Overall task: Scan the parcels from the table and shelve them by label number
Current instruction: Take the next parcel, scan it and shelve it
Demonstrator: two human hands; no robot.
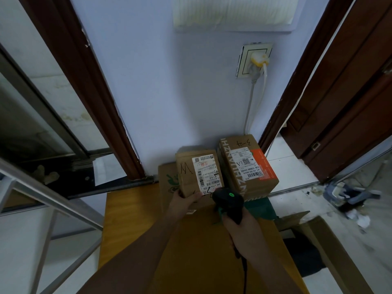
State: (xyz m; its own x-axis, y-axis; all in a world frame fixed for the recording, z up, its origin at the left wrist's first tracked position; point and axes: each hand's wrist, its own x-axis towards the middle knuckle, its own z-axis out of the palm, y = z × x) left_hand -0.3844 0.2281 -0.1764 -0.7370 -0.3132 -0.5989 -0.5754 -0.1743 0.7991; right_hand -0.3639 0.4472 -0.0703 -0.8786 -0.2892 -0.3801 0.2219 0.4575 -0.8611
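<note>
A small brown parcel (188, 177) with a white barcode label (205, 174) stands on a flat cardboard box (167, 183) at the far end of the wooden table (125, 225). My left hand (183, 203) grips its near lower corner. My right hand (241, 232) holds a black barcode scanner (229, 201), its green light lit, its head right at the label's lower edge. A second, larger parcel (248, 166) marked "3-4", with a white label and orange patch, sits just to the right against the wall.
A metal shelf frame (48, 200) stands at the left. An open cardboard box (318, 247) sits on the floor right of the table. A wall socket with plug and cable (254, 60) is above the parcels. Dark door frames flank the wall. Litter lies at the far right.
</note>
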